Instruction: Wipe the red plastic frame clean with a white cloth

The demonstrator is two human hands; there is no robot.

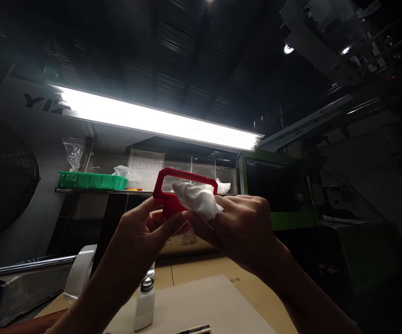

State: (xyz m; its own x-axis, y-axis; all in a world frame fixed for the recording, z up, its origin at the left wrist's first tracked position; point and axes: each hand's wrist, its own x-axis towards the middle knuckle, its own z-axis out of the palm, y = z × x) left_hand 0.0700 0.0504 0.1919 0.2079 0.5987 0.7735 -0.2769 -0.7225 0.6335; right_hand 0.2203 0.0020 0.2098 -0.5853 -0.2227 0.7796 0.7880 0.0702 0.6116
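A red plastic frame (173,195) is held up in front of the head camera, pinched at its lower left corner between the thumb and fingers of the left hand (145,232). The right hand (243,227) is closed around a white cloth (201,200), which is pressed against the frame's right side and partly hides it.

The frame is gripped at one corner only, so a hard wipe from the right hand could probably twist it out of the pinch; it would then be dropped toward the tan work surface (194,301) below the hands. A small white pump bottle (145,301) stands directly beneath the left forearm and could be knocked over if that arm is lowered carelessly. A dark pen-like object (196,330) lies just beside it, nearer the body.
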